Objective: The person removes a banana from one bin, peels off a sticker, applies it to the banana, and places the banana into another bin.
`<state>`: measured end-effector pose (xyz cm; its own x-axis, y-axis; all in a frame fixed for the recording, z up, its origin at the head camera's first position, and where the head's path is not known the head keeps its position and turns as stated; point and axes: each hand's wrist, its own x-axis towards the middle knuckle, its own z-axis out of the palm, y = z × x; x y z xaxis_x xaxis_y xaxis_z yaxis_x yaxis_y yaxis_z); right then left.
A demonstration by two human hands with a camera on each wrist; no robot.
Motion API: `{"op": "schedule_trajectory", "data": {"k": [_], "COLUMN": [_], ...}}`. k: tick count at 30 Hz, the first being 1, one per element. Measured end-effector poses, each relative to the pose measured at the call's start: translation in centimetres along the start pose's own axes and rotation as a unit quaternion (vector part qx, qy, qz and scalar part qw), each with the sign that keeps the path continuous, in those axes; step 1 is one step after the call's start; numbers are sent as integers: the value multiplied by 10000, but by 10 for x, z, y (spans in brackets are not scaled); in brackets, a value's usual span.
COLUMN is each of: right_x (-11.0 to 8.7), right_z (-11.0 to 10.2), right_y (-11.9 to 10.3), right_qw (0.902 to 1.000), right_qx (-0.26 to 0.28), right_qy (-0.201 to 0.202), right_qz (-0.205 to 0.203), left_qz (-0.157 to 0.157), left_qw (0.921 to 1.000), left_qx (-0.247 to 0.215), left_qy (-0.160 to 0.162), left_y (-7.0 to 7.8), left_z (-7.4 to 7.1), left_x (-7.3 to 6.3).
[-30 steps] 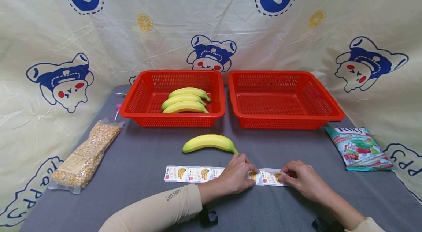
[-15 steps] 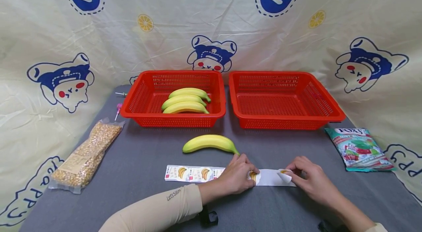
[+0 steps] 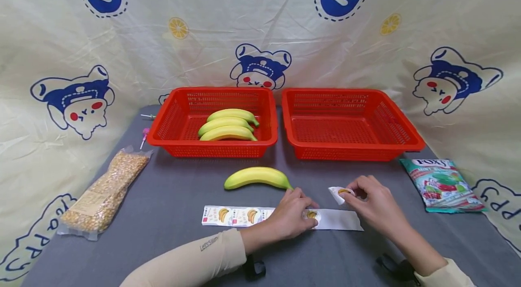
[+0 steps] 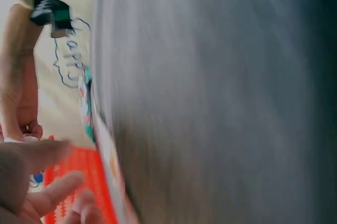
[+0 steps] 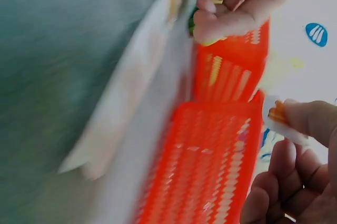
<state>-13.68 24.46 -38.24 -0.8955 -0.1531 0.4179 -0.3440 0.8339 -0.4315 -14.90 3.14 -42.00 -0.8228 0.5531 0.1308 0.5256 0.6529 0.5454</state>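
Observation:
My left hand [image 3: 290, 217] rests on a strip of stickers [image 3: 237, 216] printed with bananas, thumb and forefinger on either side of one sticker. To its right, the strip is bare white backing paper [image 3: 339, 219]. My right hand [image 3: 376, 203] pinches a peeled sticker [image 5: 276, 113] between thumb and forefinger, raised past the backing paper. The sticker's free end [image 3: 336, 194] points left. A single banana [image 3: 256, 177] lies behind the strip, its stem end close to my left fingers.
Three bananas [image 3: 228, 125] lie in the left red basket [image 3: 220, 150]. Another red basket [image 3: 354, 154] stands beside it. A bag of corn kernels [image 3: 106, 192] is at left, with a pink-headed stick [image 3: 145, 133] behind it. At right is a candy bag [image 3: 443, 185].
My right hand has peeled a sticker off the strip's right end, baring the backing, then lifted it up and away from the strip. The left hand has stayed nearly in place.

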Motion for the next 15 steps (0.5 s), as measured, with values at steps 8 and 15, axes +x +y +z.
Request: {"op": "schedule_trajectory", "data": {"k": [8,15], "right_x": [23,34], "right_z": [16,32], "right_y": [-30,-53], "right_qw": [9978,9953], "right_qx": [10,136], "right_qy": [231,220], "right_qz": [-615,-937], "left_qz": [-793,-1086], "left_qw": [9740,9455], "left_qx": [-2101,-2955], "left_qy": [312,829], "left_y": [-7,-19], "left_z": [-37,-58], "left_x": [-9,-20]}}
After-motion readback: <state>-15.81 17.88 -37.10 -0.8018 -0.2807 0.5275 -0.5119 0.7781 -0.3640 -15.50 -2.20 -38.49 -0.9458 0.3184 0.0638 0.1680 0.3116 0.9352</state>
